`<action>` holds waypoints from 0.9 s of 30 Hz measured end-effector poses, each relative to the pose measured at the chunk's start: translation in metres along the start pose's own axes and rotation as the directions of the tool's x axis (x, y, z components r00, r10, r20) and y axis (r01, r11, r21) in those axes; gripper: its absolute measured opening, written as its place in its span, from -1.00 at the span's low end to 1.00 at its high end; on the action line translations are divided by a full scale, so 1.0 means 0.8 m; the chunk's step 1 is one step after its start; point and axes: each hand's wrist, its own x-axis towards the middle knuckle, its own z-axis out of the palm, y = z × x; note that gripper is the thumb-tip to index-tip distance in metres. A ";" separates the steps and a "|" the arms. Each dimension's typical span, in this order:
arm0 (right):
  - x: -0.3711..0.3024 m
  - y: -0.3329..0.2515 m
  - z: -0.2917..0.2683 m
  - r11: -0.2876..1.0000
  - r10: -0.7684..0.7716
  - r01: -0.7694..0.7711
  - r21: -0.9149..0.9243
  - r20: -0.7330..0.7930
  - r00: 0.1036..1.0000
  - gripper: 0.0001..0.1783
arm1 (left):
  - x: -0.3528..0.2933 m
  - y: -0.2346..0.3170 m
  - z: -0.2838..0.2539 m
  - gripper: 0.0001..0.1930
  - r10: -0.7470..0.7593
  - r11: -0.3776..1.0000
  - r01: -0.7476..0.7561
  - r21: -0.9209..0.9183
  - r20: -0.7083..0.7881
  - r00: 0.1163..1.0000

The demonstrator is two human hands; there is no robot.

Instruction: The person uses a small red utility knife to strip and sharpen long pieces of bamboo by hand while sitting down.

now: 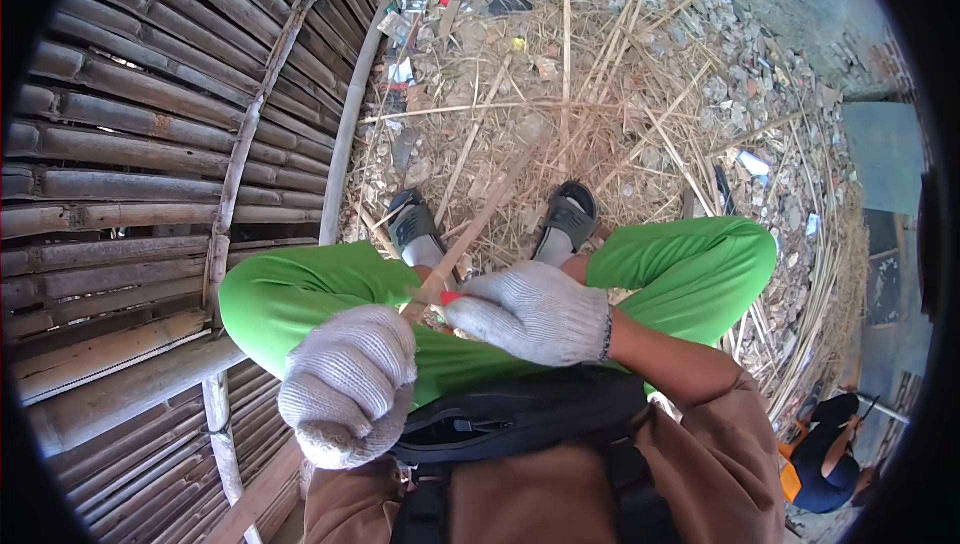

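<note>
My left hand (348, 384), in a whitish knit glove, is closed in a fist around a long flat bamboo strip (487, 206). The strip slants from the ground between my feet up past the fist, and its brown upper end shows at the lower left. My right hand (535, 314), gloved alike, is closed on a knife whose red handle end (450, 298) sticks out by the thumb. Its short blade points left across the strip and looks blurred; the rest of the handle is hidden in the glove.
A bamboo slat wall (130, 159) stands close on my left. Straw, bamboo splints (470, 149), rubble and litter cover the ground between and beyond my sandalled feet. A black waist bag (530, 414) rests on my lap. At the lower right a person (830, 454) in dark clothing sits.
</note>
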 end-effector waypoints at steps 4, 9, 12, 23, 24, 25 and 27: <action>0.022 0.029 -0.014 0.973 0.218 -0.217 -0.075 0.007 0.976 -0.34 | 0.003 -0.006 0.000 -0.54 0.076 0.995 -0.081 0.065 0.076 0.994; 0.003 0.006 0.012 0.996 -0.083 0.083 0.033 0.018 0.996 -0.31 | -0.007 0.006 -0.002 -0.53 0.063 0.996 -0.067 0.054 0.069 0.996; 0.018 0.024 0.012 0.999 -0.036 0.036 -0.003 0.062 0.997 -0.32 | 0.004 -0.003 -0.012 -0.53 0.112 0.994 -0.113 0.005 0.067 0.991; 0.032 0.017 0.021 0.984 -0.057 0.058 -0.168 0.010 0.998 -0.31 | -0.003 -0.003 -0.025 -0.52 0.149 0.986 -0.150 -0.071 -0.029 0.988; 0.031 0.019 0.018 0.976 -0.028 0.033 -0.217 0.027 0.999 -0.31 | -0.003 -0.007 -0.027 -0.51 0.136 0.988 -0.138 -0.073 -0.032 0.990; 0.037 0.030 0.021 0.938 0.131 -0.134 -0.320 -0.031 0.991 -0.23 | -0.004 -0.008 -0.028 -0.51 0.132 0.986 -0.137 -0.098 -0.060 0.989; 0.033 0.118 0.008 0.910 0.190 -0.235 -0.341 -0.158 0.969 -0.13 | -0.002 -0.009 -0.026 -0.51 0.129 0.986 -0.128 -0.111 -0.002 0.992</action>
